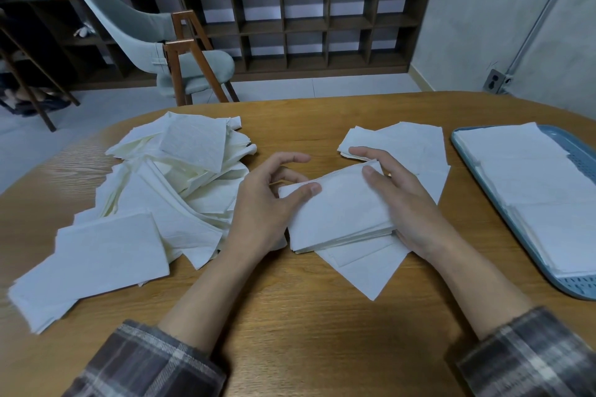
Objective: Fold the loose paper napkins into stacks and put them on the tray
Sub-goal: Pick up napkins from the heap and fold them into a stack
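Note:
A small stack of folded white napkins [338,213] lies tilted at the table's middle, held at both ends. My left hand [267,203] grips its left end with the thumb on top. My right hand [396,193] grips its right end, fingers spread over the far edge. Under the stack lie flat unfolded napkins [364,267]. A big heap of loose napkins [180,177] covers the left of the table. More folded napkins [406,142] lie beyond my right hand. A blue tray [580,287] at the right edge holds flat napkin stacks [541,184].
The wooden table [306,325] has a rounded far edge. A grey chair with wooden legs [167,51] stands behind it on the left. Dark cubby shelves [322,22] line the back wall, with plants on top.

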